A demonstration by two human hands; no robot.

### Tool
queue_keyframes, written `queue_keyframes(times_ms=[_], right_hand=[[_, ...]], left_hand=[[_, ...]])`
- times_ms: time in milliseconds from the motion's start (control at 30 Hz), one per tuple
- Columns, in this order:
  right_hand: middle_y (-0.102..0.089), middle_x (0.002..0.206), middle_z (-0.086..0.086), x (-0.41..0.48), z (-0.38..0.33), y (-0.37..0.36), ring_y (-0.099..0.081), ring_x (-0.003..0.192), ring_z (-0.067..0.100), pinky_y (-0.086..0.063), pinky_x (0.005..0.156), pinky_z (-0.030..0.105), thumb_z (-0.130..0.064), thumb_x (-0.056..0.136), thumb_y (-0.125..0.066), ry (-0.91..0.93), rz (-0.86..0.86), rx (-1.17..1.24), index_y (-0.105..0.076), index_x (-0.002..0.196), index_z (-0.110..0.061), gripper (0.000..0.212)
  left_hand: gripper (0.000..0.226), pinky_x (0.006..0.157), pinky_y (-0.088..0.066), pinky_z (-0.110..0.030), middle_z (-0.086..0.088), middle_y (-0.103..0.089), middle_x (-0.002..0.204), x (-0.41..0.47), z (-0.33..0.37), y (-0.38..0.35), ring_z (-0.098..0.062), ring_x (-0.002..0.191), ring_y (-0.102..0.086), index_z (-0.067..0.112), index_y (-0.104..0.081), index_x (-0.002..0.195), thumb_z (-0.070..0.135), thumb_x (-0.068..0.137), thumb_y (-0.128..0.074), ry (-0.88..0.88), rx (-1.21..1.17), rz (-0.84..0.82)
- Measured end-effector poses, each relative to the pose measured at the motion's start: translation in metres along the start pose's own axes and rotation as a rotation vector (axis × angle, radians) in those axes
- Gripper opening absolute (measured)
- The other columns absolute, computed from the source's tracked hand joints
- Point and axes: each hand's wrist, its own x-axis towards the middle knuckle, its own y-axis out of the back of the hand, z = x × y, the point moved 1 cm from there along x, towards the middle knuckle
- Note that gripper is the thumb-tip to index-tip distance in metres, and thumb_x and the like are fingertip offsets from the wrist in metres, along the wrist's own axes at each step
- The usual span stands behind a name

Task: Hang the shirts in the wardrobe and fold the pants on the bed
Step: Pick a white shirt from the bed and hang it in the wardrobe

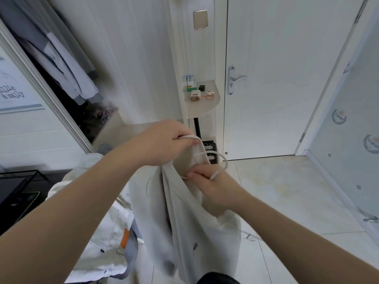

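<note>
— Left hand [164,143]: what's it doing?
— Yours is clenched on the top edge of the shirt [196,222], pinching cloth together with a white hanger [217,158] loop. Held up mid-frame, in front of the shelf [205,107].

— Right hand [213,187]?
— Lower, just beside the left. Your fingers are closed on the shirt's neckline and on the hanger wire, which curves over the knuckles. Both arms bare, reaching forward.

— Where's the shirt?
— Hanging from both your hands, pale grey-white, draping down to the bottom edge of view. Small dark mark low on the front. Not in the wardrobe [67,95] yet; that stands open at upper left.

— Anything in the wardrobe?
— Grey and pale blue clothes [61,64] hang there, dark clutter below them, too blurred to name.

— Around you?
— White clothing pile [98,238] at lower left, an orange tag showing on it. Shelf ahead carries small boxes and a charger-like block. White door [287,78] with a metal handle [235,78] right of the shelf. Pale tiled floor [287,191] underfoot
</note>
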Motion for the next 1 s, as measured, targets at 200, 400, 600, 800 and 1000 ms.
queue_keyframes(times_ms=[200,400,600,800,1000], right_hand=[[-0.068,0.091,-0.015,-0.002,0.001,-0.041,-0.062,0.091,0.004,-0.046,0.080,0.019,-0.017,0.101,-0.049,0.039,0.078,0.035,-0.071,0.093,-0.028,0.026],[-0.060,0.063,-0.028,-0.004,0.000,-0.033,-0.057,0.062,-0.007,-0.040,0.058,0.006,-0.020,0.100,-0.049,0.086,0.299,0.298,-0.069,0.083,-0.041,0.033],[-0.053,0.053,-0.022,0.002,-0.004,-0.039,-0.047,0.044,-0.003,-0.034,0.045,0.007,-0.014,0.101,-0.046,0.067,0.177,0.482,-0.067,0.069,-0.041,0.047],[-0.035,0.049,-0.005,0.008,-0.004,-0.014,-0.028,0.039,0.006,-0.024,0.039,0.015,-0.015,0.100,-0.052,0.028,0.161,0.591,-0.060,0.063,-0.025,0.039],[-0.043,0.047,0.004,0.013,0.000,0.017,-0.036,0.042,0.011,-0.031,0.045,0.019,-0.023,0.097,-0.054,0.127,0.185,0.350,-0.064,0.071,-0.005,0.033]], left_hand=[[0.039,0.056,-0.034,-0.018,0.016,-0.050,0.055,-0.012,0.001,-0.020,-0.001,0.055,-0.044,0.024,-0.067,0.067,0.037,0.102,-0.055,0.063,-0.066,-0.113],[0.047,0.051,-0.045,-0.031,-0.012,-0.051,0.067,-0.021,-0.017,-0.015,-0.017,0.058,-0.046,-0.006,-0.065,0.097,0.040,0.101,-0.055,0.244,-0.265,-0.064],[0.038,0.071,-0.051,-0.036,0.000,-0.072,0.078,-0.018,-0.008,-0.023,-0.018,0.073,-0.064,0.020,-0.078,0.093,0.042,0.103,-0.048,0.135,-0.101,-0.110],[0.047,0.096,-0.037,-0.035,0.017,-0.058,0.101,-0.037,-0.033,-0.024,-0.012,0.103,-0.054,0.030,-0.070,0.111,0.058,0.098,-0.035,-0.193,0.350,0.180],[0.054,0.056,-0.042,-0.029,0.014,-0.065,0.080,-0.039,-0.038,-0.032,-0.010,0.072,-0.060,0.032,-0.071,0.101,0.071,0.091,-0.035,-0.261,0.389,0.187]])
